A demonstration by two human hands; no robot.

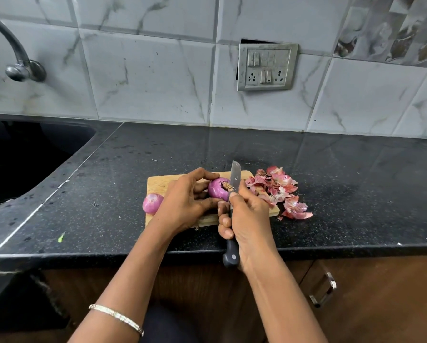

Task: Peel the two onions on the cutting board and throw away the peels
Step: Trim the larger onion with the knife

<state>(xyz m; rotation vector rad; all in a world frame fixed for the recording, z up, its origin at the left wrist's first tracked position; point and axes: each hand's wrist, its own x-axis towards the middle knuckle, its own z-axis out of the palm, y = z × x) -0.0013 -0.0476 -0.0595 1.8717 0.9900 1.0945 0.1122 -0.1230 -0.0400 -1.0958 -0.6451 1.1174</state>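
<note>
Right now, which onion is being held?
The onion beside the knife, gripped by the left hand; the other onion lies free at the left edge of the board.

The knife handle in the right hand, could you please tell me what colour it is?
Black, seen best in the head view below the right hand, on the knife handle.

tap (pixel 24 70) cropped at left edge, cutting board (pixel 160 183) partly covered

My left hand (pixel 185 201) cups an onion (pixel 217 190), fingers curled over its far side, thumb on the near side. Just right, my right hand (pixel 248 219) fists a knife (pixel 235 177) handle, thumb up.
</note>
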